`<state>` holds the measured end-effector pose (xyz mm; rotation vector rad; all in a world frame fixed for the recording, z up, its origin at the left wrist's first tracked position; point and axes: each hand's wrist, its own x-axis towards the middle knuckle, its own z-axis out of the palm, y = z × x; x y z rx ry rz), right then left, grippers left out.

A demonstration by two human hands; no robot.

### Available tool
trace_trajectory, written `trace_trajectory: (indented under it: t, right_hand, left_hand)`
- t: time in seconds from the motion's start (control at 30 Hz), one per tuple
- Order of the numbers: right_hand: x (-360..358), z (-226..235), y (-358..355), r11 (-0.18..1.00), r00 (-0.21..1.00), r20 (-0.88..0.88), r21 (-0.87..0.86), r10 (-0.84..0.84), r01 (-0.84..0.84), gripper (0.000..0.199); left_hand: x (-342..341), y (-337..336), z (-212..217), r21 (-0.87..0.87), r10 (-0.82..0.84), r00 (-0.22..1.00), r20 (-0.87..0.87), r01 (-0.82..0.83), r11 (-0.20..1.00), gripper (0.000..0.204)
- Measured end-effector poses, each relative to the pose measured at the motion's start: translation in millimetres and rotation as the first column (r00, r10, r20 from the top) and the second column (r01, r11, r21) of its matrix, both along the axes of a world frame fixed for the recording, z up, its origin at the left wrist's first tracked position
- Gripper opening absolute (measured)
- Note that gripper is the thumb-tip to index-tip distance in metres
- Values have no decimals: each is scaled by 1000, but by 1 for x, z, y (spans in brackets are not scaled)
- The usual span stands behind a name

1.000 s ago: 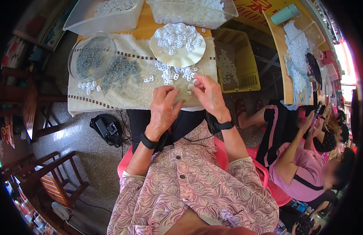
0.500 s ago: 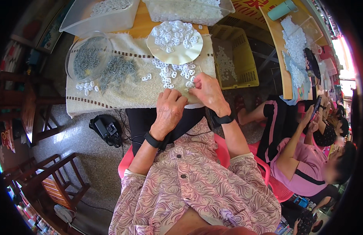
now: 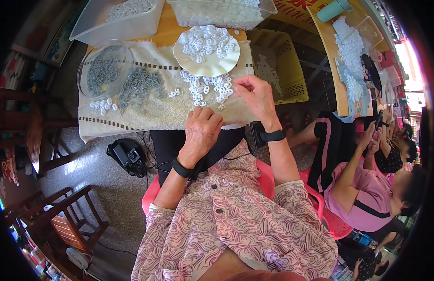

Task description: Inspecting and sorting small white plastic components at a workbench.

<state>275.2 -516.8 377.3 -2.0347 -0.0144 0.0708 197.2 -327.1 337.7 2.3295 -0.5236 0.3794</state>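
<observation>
Small white plastic pieces point(image 3: 197, 89) with two holes each lie in a loose patch on a cream towel point(image 3: 156, 117). More of them are heaped on a scalloped white plate point(image 3: 212, 70) behind the patch. My left hand point(image 3: 203, 130) rests at the towel's front edge, its fingers curled down and closed; what they hold, if anything, is hidden. To the right of the patch, my right hand point(image 3: 258, 97) is raised, thumb and forefinger drawn together. I cannot make out anything between them. One white piece point(image 3: 221, 107) lies apart, between the hands.
At the left, a round clear dish point(image 3: 81, 75) contains small grey springs, with a loose spring pile point(image 3: 144, 84) beside it. Two clear bins point(image 3: 85, 30) of white pieces stand behind. A yellow crate point(image 3: 299, 89) is at the right. A person point(image 3: 352, 187) sits nearby, holding a phone.
My right hand has moved up and right, away from the white pieces near the front of the patch. My left hand has stayed almost in place.
</observation>
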Motion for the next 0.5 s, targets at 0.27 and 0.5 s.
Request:
trace_trajectory:
  t: [0.27,0.5]
  right_hand:
    - [-24,-16,23,884,936,288,-465,202,-48,34]
    - [-26,-19,23,869,966,167,-486,198,-94,30]
  left_hand:
    - [0,-1,0,4,36,999,13,-36,999,16]
    - [-2,0,0,10,44,999,1,-44,999,18]
